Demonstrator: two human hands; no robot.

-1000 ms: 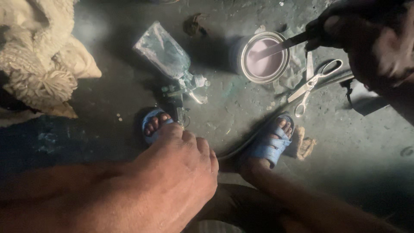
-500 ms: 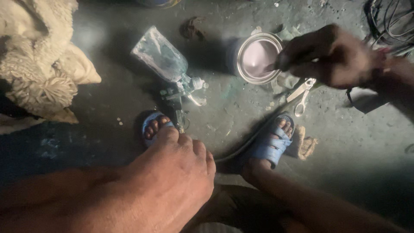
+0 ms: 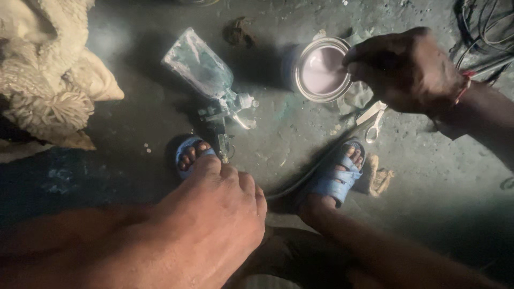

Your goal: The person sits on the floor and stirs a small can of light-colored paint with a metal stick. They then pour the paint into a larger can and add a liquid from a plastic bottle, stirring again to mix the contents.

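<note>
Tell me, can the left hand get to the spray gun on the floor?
Probably yes. The left hand rests on the knee, and the spray gun lies on the floor just beyond the blue sandal, with nothing on top of it.

Spray gun (image 3: 206, 80), scissors (image 3: 372, 120), cream cloth (image 3: 48, 80), blue sandals (image 3: 334, 179).

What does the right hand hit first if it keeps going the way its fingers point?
The right hand points left, fingertips at the rim of the open paint can. Straight on, it would likely meet the pale paint inside or the rim first; height above the rim is unclear.
</note>
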